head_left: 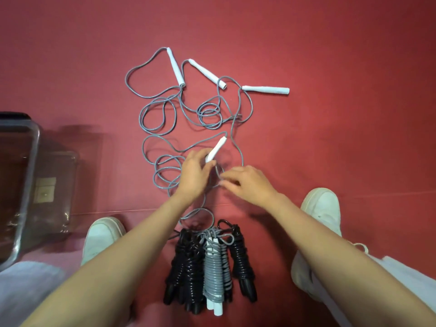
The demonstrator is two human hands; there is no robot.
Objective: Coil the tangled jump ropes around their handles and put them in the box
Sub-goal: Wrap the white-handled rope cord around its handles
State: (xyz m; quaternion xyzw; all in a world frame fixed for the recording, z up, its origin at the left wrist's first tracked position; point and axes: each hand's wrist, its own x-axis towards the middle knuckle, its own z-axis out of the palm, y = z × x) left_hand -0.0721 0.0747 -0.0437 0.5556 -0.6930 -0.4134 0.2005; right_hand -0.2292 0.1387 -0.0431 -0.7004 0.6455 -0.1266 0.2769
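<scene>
Where the red carpeted floor (70, 67) meets the left edge, well left of both hands, stands a clear plastic box (30, 175), its pale label (46, 190) too blurred to read. Left hand (195, 173) grips a white cylindrical handle (217, 148). Right hand (247, 182), just beside it, pinches a loop of the tangled grey jump ropes (165, 114) spread beyond them. Coiled black and grey rope bundles (207, 265) lie between the forearms. Open carpet extends rightward.

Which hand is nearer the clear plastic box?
Left. The left hand, gripping a white handle, is to the right of the clear plastic box; the right hand, pinching the grey rope, is even farther right.
</scene>
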